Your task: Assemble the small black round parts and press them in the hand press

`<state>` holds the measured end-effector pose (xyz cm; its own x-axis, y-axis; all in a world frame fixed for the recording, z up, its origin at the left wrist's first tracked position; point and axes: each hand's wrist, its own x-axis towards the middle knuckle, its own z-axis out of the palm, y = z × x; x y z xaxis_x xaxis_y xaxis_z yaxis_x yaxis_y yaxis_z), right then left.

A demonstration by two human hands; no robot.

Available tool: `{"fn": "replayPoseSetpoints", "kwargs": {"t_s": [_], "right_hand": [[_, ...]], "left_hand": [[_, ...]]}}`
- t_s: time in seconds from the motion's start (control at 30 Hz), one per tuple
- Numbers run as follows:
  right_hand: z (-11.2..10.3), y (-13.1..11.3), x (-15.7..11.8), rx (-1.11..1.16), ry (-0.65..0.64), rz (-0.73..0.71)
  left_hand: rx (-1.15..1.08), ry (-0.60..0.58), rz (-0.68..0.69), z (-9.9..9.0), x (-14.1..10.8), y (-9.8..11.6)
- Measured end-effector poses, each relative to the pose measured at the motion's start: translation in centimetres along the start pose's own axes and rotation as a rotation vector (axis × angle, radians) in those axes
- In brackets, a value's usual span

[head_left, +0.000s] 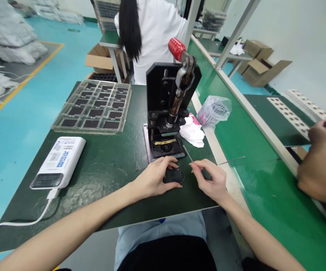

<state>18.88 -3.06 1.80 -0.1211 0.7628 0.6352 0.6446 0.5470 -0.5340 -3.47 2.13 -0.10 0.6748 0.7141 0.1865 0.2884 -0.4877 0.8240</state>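
Near the front edge of the dark green table, my left hand [157, 177] curls its thumb and fingers around a small black part [169, 176] with a round ring on it. To its right, my right hand [210, 178] pinches a thin metal rod [188, 153], whose far end points up and left toward the press. Just beyond both hands stands a black hand press [163, 90] with a red handle [177, 49]. A yellow strip [165, 142] lies across the press base.
A clear tray [91, 130] of black pieces lies back left, with a white power bank [60, 162] and cable nearer. White tissue [192, 132] and a bagged bundle [214, 111] sit right of the press. One person faces away ahead; another person's hands are at far right.
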Motion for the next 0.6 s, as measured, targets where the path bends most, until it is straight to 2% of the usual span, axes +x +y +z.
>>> {"fn": "replayPoseSetpoints", "kwargs": {"t_s": [0.1,0.2,0.33,0.6], "right_hand": [[-0.3,-0.2,0.0,0.020,0.162,0.104],[-0.3,-0.4,-0.2,0.076,0.214,0.188],[0.4,-0.7,-0.8,0.217,0.094,0.254],[1.2,-1.2,-0.9,0.119,-0.040,0.099]], "left_hand": [[0.012,0.009,0.015,0.1,0.0,0.0],[0.024,0.019,0.029,0.2,0.0,0.0],[0.007,0.019,0.048,0.3,0.0,0.0],[0.003,0.003,0.077,0.5,0.1,-0.3]]}}
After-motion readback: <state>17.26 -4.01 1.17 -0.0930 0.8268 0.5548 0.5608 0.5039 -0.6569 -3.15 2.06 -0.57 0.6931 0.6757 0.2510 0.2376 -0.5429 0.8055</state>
